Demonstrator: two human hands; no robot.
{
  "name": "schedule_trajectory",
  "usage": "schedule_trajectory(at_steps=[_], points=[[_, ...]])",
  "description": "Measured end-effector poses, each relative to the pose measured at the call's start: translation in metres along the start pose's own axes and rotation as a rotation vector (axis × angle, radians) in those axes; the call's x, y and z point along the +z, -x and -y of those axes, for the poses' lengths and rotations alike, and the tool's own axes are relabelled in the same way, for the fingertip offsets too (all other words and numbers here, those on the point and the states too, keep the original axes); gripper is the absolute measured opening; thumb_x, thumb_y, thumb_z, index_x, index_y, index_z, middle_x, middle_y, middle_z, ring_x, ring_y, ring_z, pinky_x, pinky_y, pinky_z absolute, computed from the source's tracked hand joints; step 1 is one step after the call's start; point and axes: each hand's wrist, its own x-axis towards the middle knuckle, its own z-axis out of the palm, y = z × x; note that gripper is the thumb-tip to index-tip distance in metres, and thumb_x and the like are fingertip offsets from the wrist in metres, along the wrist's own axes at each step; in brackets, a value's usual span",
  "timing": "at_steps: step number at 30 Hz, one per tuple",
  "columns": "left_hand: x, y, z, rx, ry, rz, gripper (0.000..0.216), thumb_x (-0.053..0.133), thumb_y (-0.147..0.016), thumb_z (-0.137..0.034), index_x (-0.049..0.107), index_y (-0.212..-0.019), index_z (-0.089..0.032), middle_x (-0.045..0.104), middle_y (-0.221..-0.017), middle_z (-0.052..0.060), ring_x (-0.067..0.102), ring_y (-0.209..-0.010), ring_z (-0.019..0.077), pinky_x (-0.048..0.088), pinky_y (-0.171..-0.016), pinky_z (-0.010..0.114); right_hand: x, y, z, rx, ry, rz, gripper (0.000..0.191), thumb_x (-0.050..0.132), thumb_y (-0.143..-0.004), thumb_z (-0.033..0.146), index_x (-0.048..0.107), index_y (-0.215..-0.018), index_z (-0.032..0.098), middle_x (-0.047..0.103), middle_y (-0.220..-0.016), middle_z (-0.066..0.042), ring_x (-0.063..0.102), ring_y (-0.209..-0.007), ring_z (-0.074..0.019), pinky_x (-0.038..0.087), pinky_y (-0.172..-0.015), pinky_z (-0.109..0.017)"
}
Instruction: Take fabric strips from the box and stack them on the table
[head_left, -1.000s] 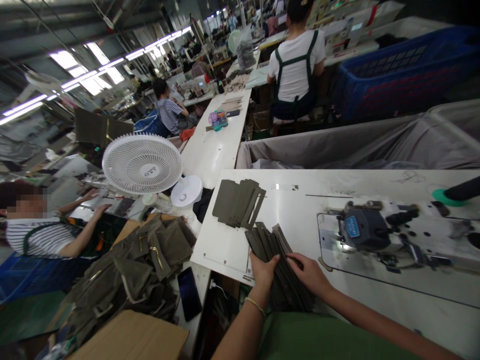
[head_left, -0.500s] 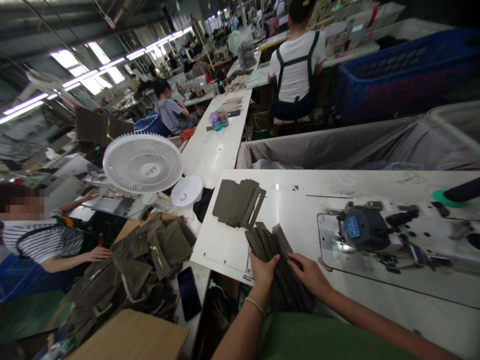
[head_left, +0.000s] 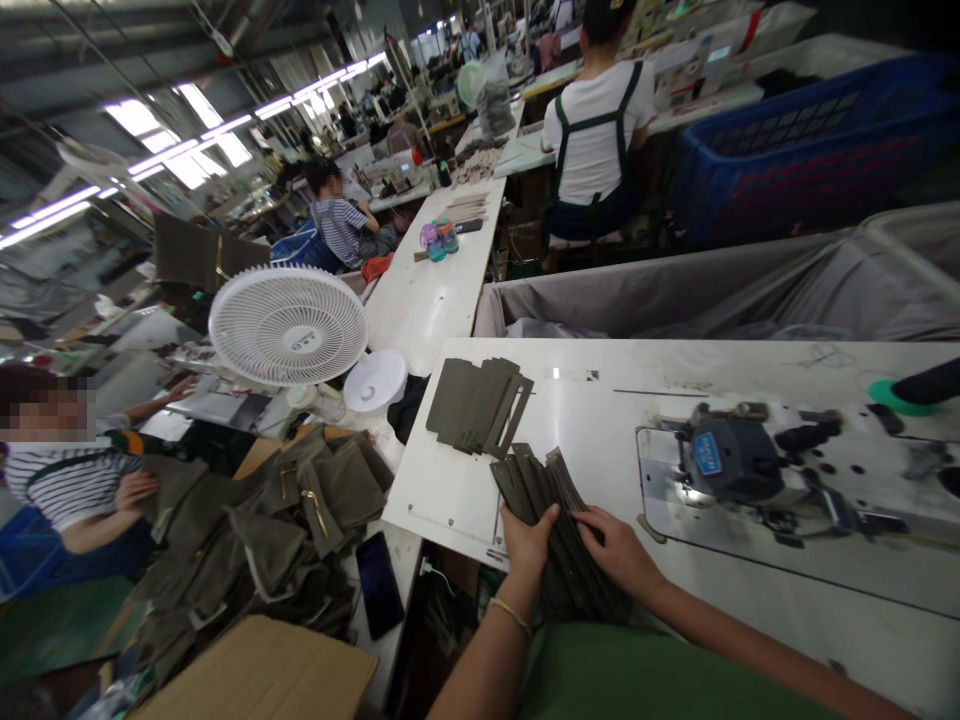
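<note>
A bundle of dark olive fabric strips [head_left: 561,550] lies fanned at the front edge of the white sewing table. My left hand [head_left: 527,545] is closed around the bundle's left side, its thumb lying across the strips. On the right side, my right hand [head_left: 616,552] pinches the outer strips between thumb and fingers; the lower fingers are partly hidden. Just beyond the bundle, a spread stack of olive fabric pieces [head_left: 472,405] rests flat on the table. Neither hand touches that stack.
A sewing machine [head_left: 731,460] is set into the table at right. Left are a white fan [head_left: 289,325], a phone [head_left: 379,585], heaped olive fabric [head_left: 255,540] and cardboard [head_left: 259,675]. A co-worker's hand [head_left: 136,490] holds cloth there. A grey cloth-lined bin [head_left: 675,290] stands behind the table.
My hands and the strips stay almost where they were. At left, the co-worker's hand has drawn back toward the body, lifting a piece of olive cloth from the heap.
</note>
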Motion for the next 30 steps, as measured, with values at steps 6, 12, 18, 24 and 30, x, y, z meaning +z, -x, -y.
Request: schedule_trajectory(at_steps=[6,12,18,24,30], points=[[-0.0012,0.0015,-0.0004,-0.013,0.019,-0.006,0.05,0.073,-0.07,-0.026,0.05,-0.111,-0.011,0.062,-0.114,0.016,0.06,-0.105,0.0234,0.048,-0.092,0.03,-0.0014,0.0018,0.0096,0.048,0.026,-0.007,0.041,0.051,-0.078,0.047,0.071,-0.095,0.016,0.065,-0.106,-0.012,0.059,-0.103,-0.0267,0.042,-0.097,-0.043],[-0.0005,0.0016,-0.0009,-0.017,0.022,-0.017,0.059,0.08,-0.06,-0.022,0.052,-0.11,-0.012,0.062,-0.115,0.016,0.06,-0.106,0.0248,0.048,-0.092,0.031,-0.0026,0.002,0.0097,0.044,0.019,0.003,0.039,0.056,-0.075,0.049,0.071,-0.095,0.018,0.066,-0.105,-0.011,0.06,-0.099,-0.0261,0.044,-0.095,-0.042],[-0.0016,0.0037,-0.0032,-0.007,0.007,-0.019,0.066,0.08,-0.057,-0.019,0.049,-0.115,-0.01,0.06,-0.115,0.017,0.06,-0.106,0.0243,0.045,-0.095,0.032,-0.0006,0.0,0.0032,-0.001,0.003,0.015,0.036,0.045,-0.08,0.041,0.071,-0.09,0.019,0.067,-0.099,-0.01,0.062,-0.095,-0.0241,0.047,-0.091,-0.04],[-0.0022,0.0038,-0.0035,0.004,0.018,0.002,0.06,0.077,-0.063,-0.02,0.048,-0.115,-0.012,0.06,-0.115,0.015,0.059,-0.107,0.023,0.045,-0.095,0.031,0.0017,0.0011,0.0024,-0.034,0.0,-0.007,0.043,0.038,-0.082,0.035,0.063,-0.112,0.018,0.063,-0.112,-0.009,0.058,-0.105,-0.0223,0.044,-0.097,-0.041],[-0.0031,0.0031,-0.0021,-0.016,0.025,0.009,0.048,0.07,-0.071,-0.022,0.048,-0.113,-0.011,0.062,-0.113,0.016,0.061,-0.103,0.0212,0.048,-0.091,0.029,0.0029,0.0025,0.0022,-0.058,0.013,0.001,0.04,0.036,-0.08,0.029,0.067,-0.103,0.021,0.063,-0.111,-0.007,0.057,-0.106,-0.0206,0.042,-0.099,-0.04]])
